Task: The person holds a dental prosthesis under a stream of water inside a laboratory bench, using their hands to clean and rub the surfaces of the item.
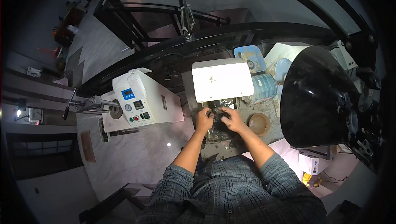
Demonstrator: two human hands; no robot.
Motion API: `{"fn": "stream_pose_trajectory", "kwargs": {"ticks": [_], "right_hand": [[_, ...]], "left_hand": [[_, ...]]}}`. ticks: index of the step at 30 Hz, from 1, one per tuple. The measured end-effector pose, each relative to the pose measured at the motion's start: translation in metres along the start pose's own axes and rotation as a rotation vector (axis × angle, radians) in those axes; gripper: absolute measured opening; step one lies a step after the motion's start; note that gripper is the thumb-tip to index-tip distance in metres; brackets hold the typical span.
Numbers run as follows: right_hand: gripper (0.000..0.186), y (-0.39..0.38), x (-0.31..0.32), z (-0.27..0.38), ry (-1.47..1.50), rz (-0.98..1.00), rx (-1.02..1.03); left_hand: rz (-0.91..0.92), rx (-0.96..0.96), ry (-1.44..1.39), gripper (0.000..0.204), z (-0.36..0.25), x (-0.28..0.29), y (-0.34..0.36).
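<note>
My left hand [204, 120] and my right hand [232, 119] are close together over a dark, wet tray [220, 135], in front of a white box-shaped machine housing [222, 79]. The fingers of both hands are curled, with the fingertips turned toward each other at a small dark piece between them. That piece is too small and dark to name. Just right of my right hand sits a round brown bowl [259, 124] on the dirty grey worktop [268, 110]. The housing hides whatever lies under it.
A bluish clear plastic container [264, 87] and a blue tray [251, 58] stand right of the housing. A large black lampshade [317, 100] looms at the right. On the left is a white machine [152, 100] with a gauge, buttons and a lever. A black railing [206, 36] curves behind.
</note>
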State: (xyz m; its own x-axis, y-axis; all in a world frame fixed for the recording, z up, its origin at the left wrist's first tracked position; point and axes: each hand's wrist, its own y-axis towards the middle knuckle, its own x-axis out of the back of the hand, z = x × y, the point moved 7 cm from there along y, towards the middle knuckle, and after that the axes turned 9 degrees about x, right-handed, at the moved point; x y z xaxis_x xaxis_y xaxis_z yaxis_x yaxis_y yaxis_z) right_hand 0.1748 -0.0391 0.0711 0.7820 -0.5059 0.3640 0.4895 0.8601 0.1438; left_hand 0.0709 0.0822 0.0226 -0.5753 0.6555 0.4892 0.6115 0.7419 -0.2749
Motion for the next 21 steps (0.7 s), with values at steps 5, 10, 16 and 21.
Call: {"fn": "stream_pose_trajectory", "kwargs": {"ticks": [5,10,16,21], "right_hand": [[0.028,0.010,-0.002,-0.045,-0.191,0.017,-0.184],[0.025,0.021,-0.006,-0.070,-0.189,-0.105,-0.181],[0.022,0.015,0.005,-0.069,-0.271,-0.211,-0.241],[0.017,0.014,-0.004,-0.062,-0.127,-0.187,-0.213]], "left_hand": [[-0.044,0.042,-0.092,0.010,-0.001,-0.012,0.009],[-0.095,0.036,-0.134,0.012,0.005,-0.013,0.025],[-0.063,0.181,-0.169,0.018,-0.007,-0.024,0.023],[0.000,0.164,-0.197,0.027,0.009,-0.017,0.023]]}}
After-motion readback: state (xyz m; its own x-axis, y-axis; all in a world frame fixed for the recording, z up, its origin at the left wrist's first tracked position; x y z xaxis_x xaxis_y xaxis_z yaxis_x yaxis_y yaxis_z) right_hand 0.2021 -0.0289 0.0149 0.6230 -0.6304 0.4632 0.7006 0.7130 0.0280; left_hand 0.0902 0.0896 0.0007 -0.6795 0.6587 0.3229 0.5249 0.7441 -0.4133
